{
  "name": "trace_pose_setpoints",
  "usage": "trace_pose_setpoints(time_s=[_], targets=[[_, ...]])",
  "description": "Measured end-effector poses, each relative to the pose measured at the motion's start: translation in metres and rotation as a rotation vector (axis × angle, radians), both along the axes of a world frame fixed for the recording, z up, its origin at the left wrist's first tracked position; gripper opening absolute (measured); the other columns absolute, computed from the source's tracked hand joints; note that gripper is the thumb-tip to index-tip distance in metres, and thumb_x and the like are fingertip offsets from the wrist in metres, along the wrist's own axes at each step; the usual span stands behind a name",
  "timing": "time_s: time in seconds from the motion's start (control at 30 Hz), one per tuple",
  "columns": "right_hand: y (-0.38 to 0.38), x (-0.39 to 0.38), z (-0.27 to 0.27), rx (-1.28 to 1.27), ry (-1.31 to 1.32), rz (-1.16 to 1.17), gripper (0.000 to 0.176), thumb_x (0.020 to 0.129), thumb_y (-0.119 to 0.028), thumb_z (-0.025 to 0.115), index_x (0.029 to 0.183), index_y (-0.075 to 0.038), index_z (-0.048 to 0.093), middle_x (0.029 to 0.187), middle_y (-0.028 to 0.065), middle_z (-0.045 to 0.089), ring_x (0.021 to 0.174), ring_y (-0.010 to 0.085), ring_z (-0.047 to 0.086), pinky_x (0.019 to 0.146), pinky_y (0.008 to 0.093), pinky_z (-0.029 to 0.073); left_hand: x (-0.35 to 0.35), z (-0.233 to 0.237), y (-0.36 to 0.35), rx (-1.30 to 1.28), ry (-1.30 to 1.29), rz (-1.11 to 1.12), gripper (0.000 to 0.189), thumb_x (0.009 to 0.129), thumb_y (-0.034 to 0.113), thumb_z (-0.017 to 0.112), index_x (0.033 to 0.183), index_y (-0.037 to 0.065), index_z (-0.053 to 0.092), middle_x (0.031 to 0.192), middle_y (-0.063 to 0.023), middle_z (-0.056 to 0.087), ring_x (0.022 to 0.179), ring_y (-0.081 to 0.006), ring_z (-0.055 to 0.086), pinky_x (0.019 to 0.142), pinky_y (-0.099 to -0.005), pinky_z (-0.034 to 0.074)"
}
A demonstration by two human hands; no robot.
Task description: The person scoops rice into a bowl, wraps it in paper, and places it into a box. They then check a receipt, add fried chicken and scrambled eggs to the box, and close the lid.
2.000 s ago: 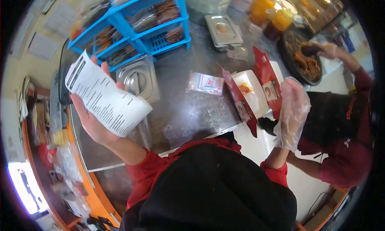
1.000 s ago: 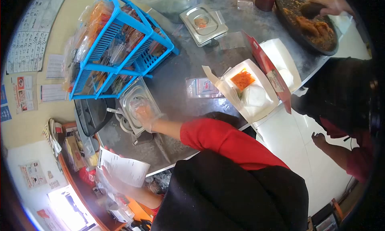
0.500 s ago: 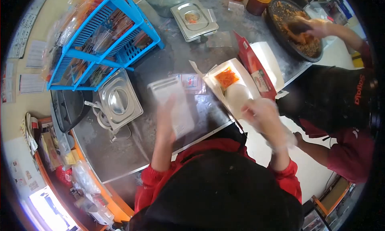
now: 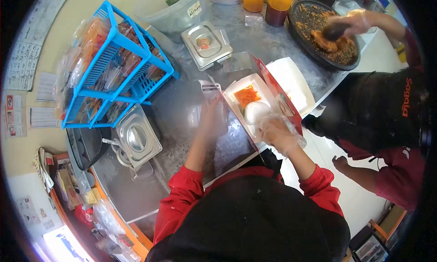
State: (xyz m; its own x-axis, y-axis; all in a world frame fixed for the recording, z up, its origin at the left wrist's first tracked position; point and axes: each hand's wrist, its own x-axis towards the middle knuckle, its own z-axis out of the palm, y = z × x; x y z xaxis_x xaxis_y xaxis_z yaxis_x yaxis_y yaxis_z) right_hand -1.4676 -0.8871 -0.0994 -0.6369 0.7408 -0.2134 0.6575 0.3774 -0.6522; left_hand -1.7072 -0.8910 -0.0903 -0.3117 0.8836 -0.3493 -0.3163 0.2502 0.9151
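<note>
An open meal box (image 4: 267, 88) with a red outer side holds a shredded orange food (image 4: 246, 95) and a smooth white mound that looks like rice (image 4: 257, 112). My right hand (image 4: 278, 133), in a clear plastic glove, reaches into the box's near end. Its fingers are curled at the mound's edge, and their tips are hidden. Along the box's left side is my left hand (image 4: 210, 111), smeared by motion. It is closed on a white rectangular packet (image 4: 221, 113), partly hidden by the hand.
A blue basket rack (image 4: 119, 91) of packets stands at left, beside a lidded steel container (image 4: 139, 134). Another steel container (image 4: 207, 44) and a clear tub (image 4: 175, 12) are behind. At right, a co-worker's gloved hand (image 4: 353, 23) works a dark pestle in a stone mortar (image 4: 298, 41).
My left hand has carried the white packet rightward and away from me to the box's side. My right hand has lowered into the box by the white mound. The camera view has shifted.
</note>
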Motion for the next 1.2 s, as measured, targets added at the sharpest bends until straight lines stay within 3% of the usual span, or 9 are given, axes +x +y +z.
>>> trace_pose_setpoints(time_s=[0.07, 0.33, 0.57, 0.63, 0.7, 0.8, 0.9, 1.0, 1.2], targets=[[0.0, -0.002, -0.024, 0.211, 0.18, 0.026, 0.012, 0.075, -0.01, 0.051, 0.081, 0.0, 0.056, 0.086, 0.0211, 0.056, 0.083, 0.0357, 0.054, 0.076, 0.0432, 0.04, 0.008, 0.018, 0.001, -0.039, -0.07, 0.039, 0.032, 0.083, 0.015, 0.061, 0.11, 0.005, 0.047, 0.1, -0.0051, 0.052, 0.087, -0.0121, 0.053, 0.069, -0.0237, 0.047], [0.012, -0.02, 0.002, 0.0, 0.019, 0.1, 0.017, 0.079, -0.008, 0.053, 0.092, 0.0, 0.058, 0.088, 0.0173, 0.058, 0.082, 0.0305, 0.056, 0.075, 0.0369, 0.044, 0.008, 0.025, 0.002, -0.151, -0.079, 0.101, 0.039, 0.088, 0.031, 0.052, 0.117, 0.005, 0.048, 0.096, -0.0063, 0.061, 0.087, -0.0181, 0.06, 0.075, -0.0315, 0.049], [0.005, 0.067, 0.155, -0.236, 0.793, -0.163, 0.02, 0.079, -0.005, 0.057, 0.098, -0.003, 0.06, 0.085, 0.0105, 0.061, 0.073, 0.0225, 0.059, 0.067, 0.0296, 0.047, -0.003, 0.028, -0.01, -0.218, -0.013, 0.191, 0.039, 0.089, 0.03, 0.047, 0.115, 0.002, 0.05, 0.104, -0.0086, 0.061, 0.092, -0.0195, 0.061, 0.079, -0.0307, 0.049], [0.028, 0.08, 0.158, 0.264, 0.276, -0.551, 0.028, 0.073, 0.002, 0.06, 0.1, -0.004, 0.062, 0.094, 0.0103, 0.061, 0.087, 0.0226, 0.059, 0.077, 0.031, 0.048, -0.007, 0.027, -0.012, -0.217, -0.02, 0.189, 0.038, 0.089, 0.029, 0.047, 0.116, 0.002, 0.05, 0.106, -0.009, 0.061, 0.094, -0.0192, 0.06, 0.08, -0.0306, 0.048], [0.064, 0.105, 0.077, 0.295, 0.391, -0.309, 0.024, 0.077, -0.01, 0.056, 0.1, -0.004, 0.058, 0.103, 0.0129, 0.058, 0.098, 0.0265, 0.055, 0.085, 0.0348, 0.044, -0.011, 0.018, -0.017, -0.196, -0.002, 0.184, 0.038, 0.09, 0.029, 0.043, 0.116, 0.001, 0.05, 0.107, -0.0082, 0.061, 0.097, -0.0183, 0.059, 0.085, -0.0316, 0.046], [0.076, 0.088, 0.045, 0.352, -0.194, -0.001, 0.036, 0.077, -0.013, 0.054, 0.113, -0.004, 0.052, 0.111, 0.015, 0.054, 0.109, 0.0283, 0.049, 0.094, 0.0364, 0.038, -0.011, 0.014, -0.013, -0.199, 0.082, 0.149, 0.042, 0.092, 0.032, 0.039, 0.12, 0.001, 0.048, 0.112, -0.0076, 0.059, 0.101, -0.0179, 0.057, 0.088, -0.031, 0.043], [0.079, 0.101, -0.028, 0.241, -0.152, 0.031, 0.051, 0.074, -0.017, 0.061, 0.121, -0.005, 0.046, 0.111, 0.0179, 0.053, 0.111, 0.0316, 0.048, 0.095, 0.0361, 0.037, -0.013, 0.008, -0.007, -0.116, -0.017, 0.067, 0.04, 0.09, 0.026, 0.048, 0.122, 0.004, 0.045, 0.113, -0.0066, 0.055, 0.103, -0.0189, 0.053, 0.086, -0.0318, 0.043], [0.114, 0.1, 0.034, -0.01, -0.05, 0.156, 0.067, 0.067, -0.019, 0.069, 0.126, -0.006, 0.042, 0.114, 0.0196, 0.052, 0.113, 0.0322, 0.047, 0.096, 0.034, 0.037, -0.002, 0.022, -0.006, -0.194, 0.028, 0.09, 0.042, 0.089, 0.029, 0.049, 0.123, 0.004, 0.045, 0.113, -0.0066, 0.055, 0.104, -0.0191, 0.052, 0.087, -0.0314, 0.042], [0.104, 0.089, -0.016, 0.28, -0.079, 0.036, 0.083, 0.065, -0.023, 0.073, 0.135, -0.008, 0.031, 0.118, 0.0236, 0.049, 0.104, 0.032, 0.053, 0.084, 0.0382, 0.044, -0.001, 0.021, -0.012, -0.198, 0.113, 0.134, 0.045, 0.088, 0.032, 0.051, 0.123, 0.004, 0.045, 0.115, -0.0063, 0.054, 0.105, -0.0192, 0.052, 0.088, -0.0315, 0.041]])
